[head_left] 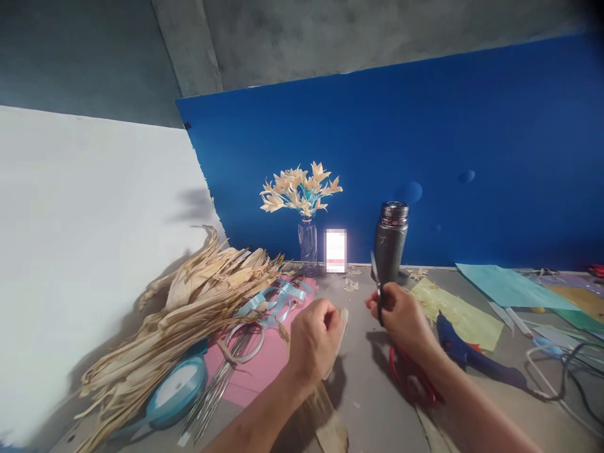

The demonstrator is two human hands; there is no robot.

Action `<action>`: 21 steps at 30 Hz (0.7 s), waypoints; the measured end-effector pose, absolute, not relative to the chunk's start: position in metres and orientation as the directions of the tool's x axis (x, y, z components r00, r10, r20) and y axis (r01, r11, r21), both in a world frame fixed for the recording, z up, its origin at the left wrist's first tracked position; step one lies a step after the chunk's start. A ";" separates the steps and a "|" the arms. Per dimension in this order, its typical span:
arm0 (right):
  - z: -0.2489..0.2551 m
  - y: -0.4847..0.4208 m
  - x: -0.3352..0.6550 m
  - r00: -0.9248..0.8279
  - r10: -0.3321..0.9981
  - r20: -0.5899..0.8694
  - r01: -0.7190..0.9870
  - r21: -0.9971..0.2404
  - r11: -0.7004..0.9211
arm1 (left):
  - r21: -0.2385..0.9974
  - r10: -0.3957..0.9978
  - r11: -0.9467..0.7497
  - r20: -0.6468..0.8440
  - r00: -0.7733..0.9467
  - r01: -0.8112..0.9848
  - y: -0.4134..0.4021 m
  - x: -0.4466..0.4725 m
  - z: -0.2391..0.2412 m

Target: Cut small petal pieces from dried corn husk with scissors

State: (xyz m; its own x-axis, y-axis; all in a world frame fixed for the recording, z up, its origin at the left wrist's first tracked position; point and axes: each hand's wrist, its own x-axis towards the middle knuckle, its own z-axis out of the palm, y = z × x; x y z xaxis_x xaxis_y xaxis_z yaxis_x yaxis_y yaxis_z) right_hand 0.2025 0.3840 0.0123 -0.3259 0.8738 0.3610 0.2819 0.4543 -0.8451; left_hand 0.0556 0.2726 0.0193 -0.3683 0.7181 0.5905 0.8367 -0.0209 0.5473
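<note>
My left hand (315, 340) is closed around a strip of dried corn husk (340, 327), whose pale tip sticks out past the fingers. My right hand (401, 318) is closed on a pair of scissors (377, 286). The blades point upward, a short way right of the husk strip and apart from it. Both hands hover above the grey table (363, 390). More husk pieces (325, 421) lie under my left forearm.
A big heap of dried husks (189, 308) lies at the left, beside pink paper (264, 365), light blue ribbon (276, 302), a ribbon spool (177, 390) and wires. At the back stand a vase of husk flowers (304, 207) and a dark flask (391, 242). A blue glue gun (467, 352), coloured sheets and red scissors (410, 377) lie right.
</note>
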 end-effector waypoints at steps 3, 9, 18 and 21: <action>0.017 0.387 0.206 -0.394 0.861 0.322 0.102 -0.915 0.389 | 0.725 0.770 -0.047 0.465 -0.438 0.687 0.274 0.050 0.025; 0.019 0.355 0.195 -0.526 0.725 0.444 0.193 -0.768 0.611 | 0.688 0.832 -0.108 0.458 -0.313 0.718 0.273 0.055 0.021; 0.020 0.364 0.202 -0.503 0.764 0.405 0.421 -0.657 0.625 | 0.464 0.805 -0.054 0.545 -0.236 0.884 0.272 0.059 0.016; 0.017 0.386 0.209 -0.343 0.866 0.365 0.388 -0.784 0.484 | 0.714 0.826 -0.067 0.431 -0.363 0.697 0.275 0.054 0.021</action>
State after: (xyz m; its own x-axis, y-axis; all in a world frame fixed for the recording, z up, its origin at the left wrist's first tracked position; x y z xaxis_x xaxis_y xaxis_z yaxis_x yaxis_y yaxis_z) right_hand 0.2087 0.3857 0.0166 -0.3431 0.8656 0.3648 0.3876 0.4843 -0.7844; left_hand 0.0537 0.2754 0.0208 -0.3626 0.8263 0.4310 0.6966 -0.0670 0.7143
